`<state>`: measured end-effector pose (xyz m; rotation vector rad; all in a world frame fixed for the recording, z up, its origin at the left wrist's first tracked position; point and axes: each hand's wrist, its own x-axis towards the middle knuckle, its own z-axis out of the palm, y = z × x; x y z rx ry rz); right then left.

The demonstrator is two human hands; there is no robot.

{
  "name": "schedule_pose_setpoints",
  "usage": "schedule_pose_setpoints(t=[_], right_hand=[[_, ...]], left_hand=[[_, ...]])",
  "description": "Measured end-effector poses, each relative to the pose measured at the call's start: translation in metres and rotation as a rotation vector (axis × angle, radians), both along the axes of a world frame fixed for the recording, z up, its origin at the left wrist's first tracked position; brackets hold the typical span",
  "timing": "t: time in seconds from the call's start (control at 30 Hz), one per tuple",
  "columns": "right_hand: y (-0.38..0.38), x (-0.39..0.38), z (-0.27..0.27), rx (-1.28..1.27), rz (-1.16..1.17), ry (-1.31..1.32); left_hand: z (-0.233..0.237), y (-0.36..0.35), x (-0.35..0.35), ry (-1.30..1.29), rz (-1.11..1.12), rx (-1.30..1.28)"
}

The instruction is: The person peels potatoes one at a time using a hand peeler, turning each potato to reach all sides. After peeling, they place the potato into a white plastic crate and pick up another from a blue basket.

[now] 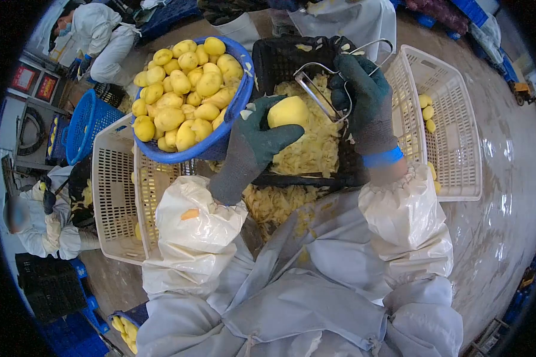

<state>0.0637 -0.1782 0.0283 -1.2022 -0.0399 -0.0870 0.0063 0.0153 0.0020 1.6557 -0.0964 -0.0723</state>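
Observation:
My left hand (262,137), in a dark green and grey glove, is closed round a peeled yellow potato (288,112). In my gloved right hand (358,89) is a metal peeler (318,95) with a wire frame, its blade end just right of the potato and apart from it. Both hands are over a black crate (268,59) holding a heap of potato peelings (315,146). Left of my left hand stands a blue basket (244,53) piled with potatoes (187,89).
White slatted crates stand at right (467,143) and left (114,196), the right one with a few potatoes. More peelings (280,205) lie below the black crate. Co-workers (104,41) are at the left and one stands opposite. Another blue basket (89,131) is at far left.

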Motion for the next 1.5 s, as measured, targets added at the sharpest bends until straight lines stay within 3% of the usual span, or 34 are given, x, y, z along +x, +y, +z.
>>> schedule_pose_setpoints(t=[0.03, 0.1, 0.27, 0.33, 0.37, 0.4, 0.47, 0.53, 0.6, 0.63, 0.67, 0.73, 0.77, 0.93, 1.03, 1.13, 1.2, 1.27, 1.33, 1.37, 1.4, 1.47, 1.5], right_hand=[[0.001, -0.005, 0.003, -0.001, 0.000, 0.001], [0.007, -0.017, 0.010, -0.047, 0.117, 0.113], [0.008, -0.002, -0.011, -0.195, 0.089, 0.096], [0.002, 0.017, -0.023, -0.405, -0.314, -0.222], [-0.002, 0.021, -0.021, -0.208, -0.274, -0.103], [-0.005, 0.018, -0.022, -0.206, -0.278, -0.108], [0.003, -0.014, 0.011, -0.092, 0.004, 0.143], [0.010, -0.016, 0.003, -0.086, 0.045, 0.160], [0.002, 0.013, -0.032, -0.071, -0.111, 0.042], [0.001, 0.021, -0.022, -0.146, -0.218, 0.006], [0.000, 0.018, -0.015, -0.138, -0.224, 0.000], [-0.005, -0.001, 0.007, 0.115, 0.034, 0.194], [0.001, -0.009, 0.011, 0.052, 0.074, 0.159], [0.011, 0.001, -0.005, -0.017, -0.027, 0.174], [0.002, 0.004, -0.009, 0.004, -0.054, 0.180], [-0.010, 0.016, -0.023, -0.006, -0.252, 0.091], [-0.006, -0.003, 0.004, 0.056, -0.076, 0.068], [0.000, -0.014, 0.010, 0.014, -0.036, 0.153], [0.000, -0.004, -0.013, -0.083, -0.036, 0.138], [0.003, 0.010, -0.022, -0.088, -0.179, 0.014], [-0.005, 0.014, -0.029, -0.088, -0.173, 0.008], [-0.009, 0.008, -0.006, 0.085, -0.064, 0.116], [-0.007, -0.005, 0.005, -0.103, 0.018, 0.044]], left_hand=[[0.000, 0.000, 0.001, -0.107, 0.022, 0.131], [0.003, -0.003, -0.002, -0.130, 0.035, 0.147], [0.005, -0.008, -0.006, -0.222, 0.019, 0.190], [0.003, -0.010, -0.006, -0.183, -0.006, 0.091], [0.009, -0.010, -0.007, -0.187, -0.012, 0.094], [0.016, -0.008, -0.008, -0.166, -0.005, 0.097], [0.018, -0.008, -0.009, -0.138, 0.015, 0.086], [0.013, -0.002, -0.005, 0.135, -0.081, -0.313], [0.002, 0.002, -0.002, 0.141, -0.119, -0.287], [0.002, 0.002, -0.002, 0.142, -0.140, -0.357], [0.003, 0.002, -0.002, 0.143, -0.166, -0.425], [0.002, 0.002, -0.001, 0.130, -0.156, -0.469], [0.000, 0.003, 0.000, 0.179, -0.176, -0.565], [-0.007, -0.006, -0.004, 0.347, -0.141, -0.804], [-0.006, -0.008, 0.000, 0.409, -0.161, -0.811], [0.018, -0.006, -0.009, 0.299, -0.220, -0.698], [0.009, -0.003, -0.002, 0.232, -0.150, -0.656], [0.004, 0.000, 0.002, 0.084, -0.148, -0.205], [0.003, -0.001, -0.001, 0.103, -0.133, -0.221], [0.003, 0.000, -0.001, 0.041, -0.112, -0.118], [0.004, 0.000, -0.001, -0.024, -0.090, -0.017], [0.010, 0.000, -0.001, -0.042, -0.081, -0.018], [0.011, -0.001, -0.002, -0.049, -0.073, -0.024]])
